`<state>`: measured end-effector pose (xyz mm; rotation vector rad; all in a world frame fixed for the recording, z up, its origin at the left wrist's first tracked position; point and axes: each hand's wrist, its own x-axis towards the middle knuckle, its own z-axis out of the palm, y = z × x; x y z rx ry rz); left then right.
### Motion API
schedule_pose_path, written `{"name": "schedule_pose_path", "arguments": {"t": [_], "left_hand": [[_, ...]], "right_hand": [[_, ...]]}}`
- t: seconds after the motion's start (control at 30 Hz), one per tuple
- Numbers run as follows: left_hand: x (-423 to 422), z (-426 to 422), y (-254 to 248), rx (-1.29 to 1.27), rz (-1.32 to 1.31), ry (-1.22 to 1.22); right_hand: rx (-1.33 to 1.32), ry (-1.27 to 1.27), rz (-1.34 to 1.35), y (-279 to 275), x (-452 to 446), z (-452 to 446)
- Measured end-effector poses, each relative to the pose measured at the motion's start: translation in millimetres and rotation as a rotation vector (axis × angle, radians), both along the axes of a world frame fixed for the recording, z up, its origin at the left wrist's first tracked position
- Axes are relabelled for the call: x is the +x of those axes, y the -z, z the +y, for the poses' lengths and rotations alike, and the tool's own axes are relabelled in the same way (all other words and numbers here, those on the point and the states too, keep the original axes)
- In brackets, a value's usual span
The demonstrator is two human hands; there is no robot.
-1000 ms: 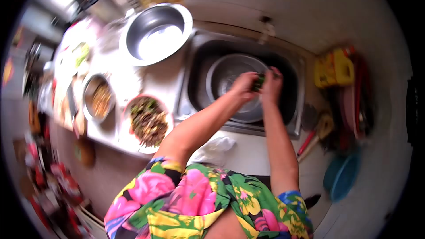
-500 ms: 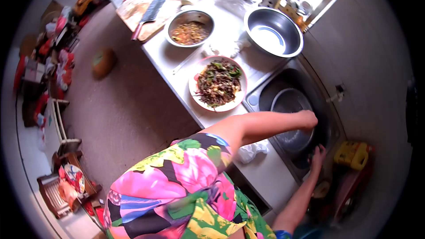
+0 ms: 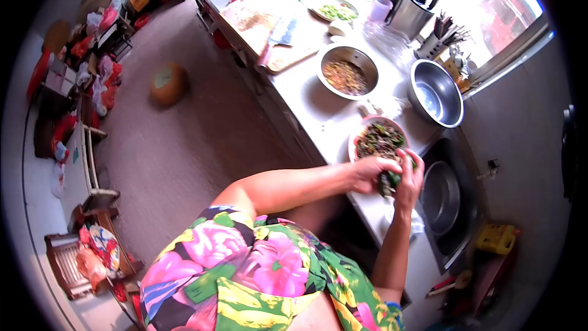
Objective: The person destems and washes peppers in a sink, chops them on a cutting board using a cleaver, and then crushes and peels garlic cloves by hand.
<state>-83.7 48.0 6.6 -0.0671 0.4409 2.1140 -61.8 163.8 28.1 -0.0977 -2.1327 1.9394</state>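
Both hands meet at the near edge of a white plate with a pink rim [image 3: 352, 146], which is heaped with dark, chopped leafy greens [image 3: 378, 139]. Between my fingers is a clump of dark green leaves [image 3: 388, 186], hanging just off the plate's edge. My left hand [image 3: 365, 174] closes on it from the left, thumb towards the plate. On the other side, my right hand [image 3: 409, 182] has its fingers curled around the same clump. The hands partly cover the plate's near side.
A metal bowl of reddish-brown sauce [image 3: 344, 78] and a cutting board [image 3: 300, 58] with a cleaver [image 3: 283, 30] stand farther back. At right are a steel basin [image 3: 436, 95] and the sink [image 3: 468, 175] holding another basin [image 3: 441, 199]. A pumpkin [image 3: 169, 84] sits on the floor.
Both hands have left the sink, where my left was over the basin, and come to the plate. A clump of greens is now between them. The view has swung to the left.
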Motion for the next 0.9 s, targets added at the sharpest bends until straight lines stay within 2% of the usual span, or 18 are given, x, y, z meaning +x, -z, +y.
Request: {"name": "schedule_pose_path", "arguments": {"t": [0.07, 0.1, 0.13, 0.17, 0.2, 0.37, 0.4, 0.43, 0.5, 0.53, 0.57, 0.6, 0.63, 0.7, 0.73, 0.77, 0.83, 0.9], "left_hand": [[-6.9, -97.8, -13.8, -0.172, 0.056, -0.107], [-8.9, -138.7, -11.9, -0.261, 0.091, -0.18], [-14.8, -179.8, 2.9, -0.262, 0.122, -0.241], [-20.4, -219.7, 17.8, -0.262, 0.151, -0.303], [-23.5, -255.3, 20.5, -0.265, 0.139, -0.393], [-53.0, -384.7, 29.8, -0.324, 0.065, -0.616], [-61.4, -401.9, 29.3, -0.296, 0.062, -0.647], [-70.5, -415.3, 21.7, -0.349, 0.008, -0.708], [-93.5, -460.6, 20.2, -0.24, -0.112, -0.713], [-102.5, -484.5, 11.7, -0.214, -0.103, -0.735], [-110.9, -511.2, 6.6, -0.233, -0.092, -0.808], [-116.9, -556.2, 13.6, -0.216, -0.023, -0.728], [-120.7, -580.5, 7.4, -0.474, -0.073, -0.92], [-111.9, -643.2, -0.4, -0.569, -0.06, -1.02], [-109.2, -668.6, 2.5, -0.572, -0.138, -1.191], [-98.1, -696.3, 6.2, -0.486, -0.15, -1.229], [-72.8, -755.1, 30.4, -0.347, -0.182, -1.309], [-60.0, -778.9, 45.9, -0.408, -0.237, -1.393]], "right_hand": [[0.187, -0.147, -0.082, 4.0, -26.2, -85.3], [0.431, -0.24, 0.025, 4.4, -34.8, -127.1], [0.247, -0.344, -0.041, 14.4, -49.4, -168.2], [0.276, -0.393, -0.013, 14.1, -61.0, -210.4], [0.1, -0.448, -0.154, 18.2, -69.8, -251.2], [0.153, -0.573, -0.223, 7.2, -115.1, -387.8], [0.183, -0.559, -0.095, 12.0, -125.9, -404.9], [0.215, -0.545, 0.04, 17.8, -140.7, -415.7], [0.045, -0.5, -0.057, 33.6, -182.3, -424.3], [0.166, -0.45, -0.061, 17.9, -195.6, -414.3], [0.353, -0.387, -0.082, 38.4, -220.1, -406.4], [0.583, -0.344, -0.046, 52.6, -242.9, -395.2], [0.852, -0.221, 0.1, 77.7, -262.9, -384.8], [0.902, -0.304, -0.044, 80.2, -275.3, -371.5], [0.97, -0.37, -0.095, 81.5, -282.1, -372.5], [1.038, -0.44, -0.148, 83.4, -284.7, -375.0], [0.998, -0.428, -0.089, 89.6, -289.1, -381.7], [1.013, -0.423, -0.015, 92.5, -295.0, -386.1]]}}
